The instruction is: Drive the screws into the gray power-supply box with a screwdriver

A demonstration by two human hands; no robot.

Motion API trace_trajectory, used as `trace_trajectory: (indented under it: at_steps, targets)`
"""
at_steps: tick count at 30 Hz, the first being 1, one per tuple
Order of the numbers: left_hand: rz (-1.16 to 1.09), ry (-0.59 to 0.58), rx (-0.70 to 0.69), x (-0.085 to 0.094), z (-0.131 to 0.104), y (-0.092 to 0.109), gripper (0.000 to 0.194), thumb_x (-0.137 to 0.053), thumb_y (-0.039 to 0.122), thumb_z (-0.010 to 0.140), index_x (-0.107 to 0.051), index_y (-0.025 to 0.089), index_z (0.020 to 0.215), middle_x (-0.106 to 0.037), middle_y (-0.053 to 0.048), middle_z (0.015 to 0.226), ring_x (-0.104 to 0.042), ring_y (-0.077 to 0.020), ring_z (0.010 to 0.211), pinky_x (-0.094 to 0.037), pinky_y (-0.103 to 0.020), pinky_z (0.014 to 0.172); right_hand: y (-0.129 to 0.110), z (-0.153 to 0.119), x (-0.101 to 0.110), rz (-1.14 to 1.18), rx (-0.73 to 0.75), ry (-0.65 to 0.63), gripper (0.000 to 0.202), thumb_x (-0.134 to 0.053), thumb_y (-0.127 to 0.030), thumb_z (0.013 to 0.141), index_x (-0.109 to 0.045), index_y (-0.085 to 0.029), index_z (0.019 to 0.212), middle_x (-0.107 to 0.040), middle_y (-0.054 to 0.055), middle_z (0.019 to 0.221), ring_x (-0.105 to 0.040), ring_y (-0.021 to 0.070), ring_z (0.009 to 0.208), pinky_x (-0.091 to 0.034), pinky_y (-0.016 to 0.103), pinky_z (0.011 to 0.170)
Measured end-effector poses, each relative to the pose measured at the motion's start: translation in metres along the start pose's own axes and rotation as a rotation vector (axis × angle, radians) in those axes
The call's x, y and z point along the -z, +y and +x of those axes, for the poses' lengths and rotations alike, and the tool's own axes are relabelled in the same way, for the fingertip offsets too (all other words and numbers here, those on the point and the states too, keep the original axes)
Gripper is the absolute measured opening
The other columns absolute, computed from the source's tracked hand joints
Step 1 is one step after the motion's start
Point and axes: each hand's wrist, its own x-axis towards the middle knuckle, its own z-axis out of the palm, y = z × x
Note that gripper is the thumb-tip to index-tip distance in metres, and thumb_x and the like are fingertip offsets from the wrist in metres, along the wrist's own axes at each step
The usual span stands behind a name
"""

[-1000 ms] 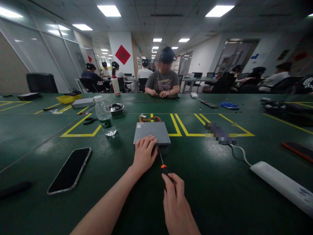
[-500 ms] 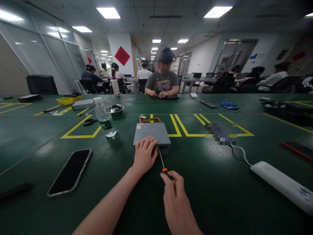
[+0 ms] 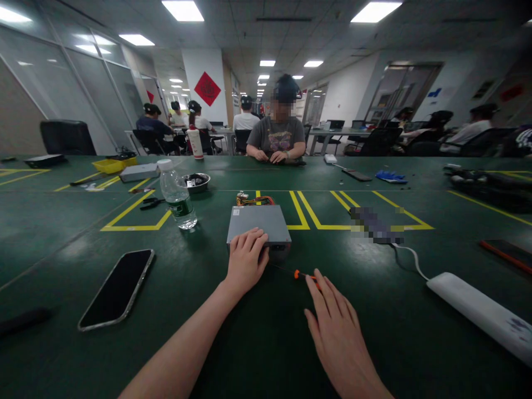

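Observation:
A grey metal box (image 3: pixel 257 219) with a white label and a bundle of coloured wires (image 3: pixel 255 200) behind it stands on the green table. My left hand (image 3: pixel 248 256) rests on the box's front left part, fingers over its top and front edge. A screwdriver with an orange and black handle (image 3: pixel 296 274) lies in front of the box, its thin shaft pointing left. Over the handle's right end is my right hand (image 3: pixel 336 324), fingers spread and not wrapped round it.
Left of the box are a water bottle (image 3: pixel 178 197), a phone (image 3: pixel 117 289), a metal bowl (image 3: pixel 197 182) and a yellow tray (image 3: pixel 114 164). A white power strip (image 3: pixel 477 313) lies at the right. Across the table sits a person (image 3: pixel 276 136).
My right hand has opened and moved right. The screwdriver has come away from the box's front and now lies nearly sideways. My left hand stays on the box.

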Motion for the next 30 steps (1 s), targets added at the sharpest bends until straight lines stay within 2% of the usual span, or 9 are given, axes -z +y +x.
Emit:
trace_trajectory:
  at_steps: [4, 8, 12, 15, 18, 20, 24, 27, 30]
  targets:
    - [-0.002, 0.003, 0.001, -0.001, -0.001, -0.001, 0.025, -0.047, 0.023, 0.085, -0.052, 0.022, 0.11, -0.06, -0.006, 0.116, -0.048, -0.0227, 0.114, -0.033, -0.04, 0.092, 0.018, 0.015, -0.009, -0.038, 0.049, -0.123, 0.041, -0.028, -0.027, 0.094, -0.043, -0.015, 0.13, -0.052, 0.015, 0.124, -0.047, 0.0307, 0.114, -0.044, 0.047, 0.084]
    - [0.003, 0.006, -0.002, -0.001, 0.0, -0.001, 0.027, -0.047, 0.022, 0.085, -0.051, 0.023, 0.111, -0.059, -0.006, 0.117, -0.049, -0.023, 0.115, -0.033, -0.041, 0.092, 0.025, 0.036, -0.009, -0.051, 0.062, -0.168, 0.036, -0.035, -0.019, 0.091, -0.05, -0.012, 0.123, -0.058, 0.017, 0.107, -0.056, 0.0283, 0.091, -0.047, 0.044, 0.074]
    - [0.009, 0.013, -0.011, -0.002, 0.0, -0.001, 0.027, -0.048, 0.023, 0.085, -0.051, 0.023, 0.112, -0.059, -0.007, 0.117, -0.049, -0.0235, 0.115, -0.033, -0.041, 0.092, 0.037, 0.049, -0.008, -0.056, 0.075, -0.213, 0.026, -0.042, -0.02, 0.088, -0.063, -0.009, 0.099, -0.058, 0.019, 0.101, -0.056, 0.0329, 0.092, -0.046, 0.049, 0.073]
    - [0.009, 0.027, -0.016, -0.003, -0.001, -0.002, 0.027, -0.048, 0.022, 0.085, -0.051, 0.023, 0.112, -0.059, -0.007, 0.116, -0.049, -0.0232, 0.115, -0.033, -0.042, 0.092, 0.043, 0.046, -0.001, -0.014, 0.095, -0.248, 0.021, -0.045, -0.022, 0.089, -0.064, -0.014, 0.092, -0.061, 0.013, 0.091, -0.06, 0.0248, 0.075, -0.05, 0.038, 0.06]
    - [0.022, 0.027, -0.026, -0.003, -0.001, -0.002, 0.027, -0.048, 0.022, 0.085, -0.051, 0.022, 0.112, -0.059, -0.008, 0.117, -0.049, -0.0231, 0.114, -0.033, -0.041, 0.092, 0.042, 0.039, 0.02, 0.066, 0.132, -0.247, 0.019, -0.049, -0.022, 0.087, -0.059, -0.019, 0.103, -0.061, 0.005, 0.087, -0.061, 0.0171, 0.071, -0.052, 0.027, 0.058]
    - [0.032, 0.026, -0.035, -0.004, -0.001, -0.003, 0.028, -0.049, 0.022, 0.085, -0.051, 0.022, 0.112, -0.059, -0.008, 0.117, -0.05, -0.0229, 0.113, -0.033, -0.041, 0.091, 0.038, 0.036, 0.038, 0.124, 0.145, -0.195, 0.026, -0.046, -0.021, 0.089, -0.052, -0.019, 0.114, -0.06, 0.005, 0.096, -0.061, 0.016, 0.08, -0.053, 0.027, 0.068]
    - [0.043, 0.03, -0.046, -0.005, -0.001, -0.004, 0.028, -0.049, 0.022, 0.084, -0.051, 0.022, 0.112, -0.06, -0.007, 0.115, -0.051, -0.0229, 0.112, -0.034, -0.04, 0.09, 0.028, 0.042, 0.064, 0.391, 0.264, 0.089, 0.021, -0.041, -0.017, 0.09, -0.053, -0.018, 0.106, -0.06, 0.007, 0.095, -0.06, 0.017, 0.086, -0.052, 0.03, 0.075]
    - [0.051, 0.041, -0.049, -0.007, -0.002, -0.005, 0.028, -0.049, 0.022, 0.085, -0.051, 0.021, 0.113, -0.06, -0.008, 0.115, -0.051, -0.0229, 0.112, -0.033, -0.04, 0.09, 0.024, 0.052, 0.067, 0.4, 0.415, 0.147, 0.023, -0.042, -0.015, 0.09, -0.052, -0.013, 0.11, -0.06, 0.009, 0.094, -0.06, 0.0167, 0.087, -0.052, 0.027, 0.073]
    - [0.055, 0.049, -0.052, -0.007, -0.002, -0.005, 0.027, -0.05, 0.022, 0.084, -0.051, 0.021, 0.111, -0.061, -0.007, 0.113, -0.051, -0.0227, 0.111, -0.033, -0.039, 0.089, 0.025, 0.062, 0.058, 0.377, 0.706, 0.234, 0.017, -0.046, -0.015, 0.09, -0.056, -0.01, 0.102, -0.063, 0.01, 0.087, -0.061, 0.0149, 0.074, -0.052, 0.024, 0.061]
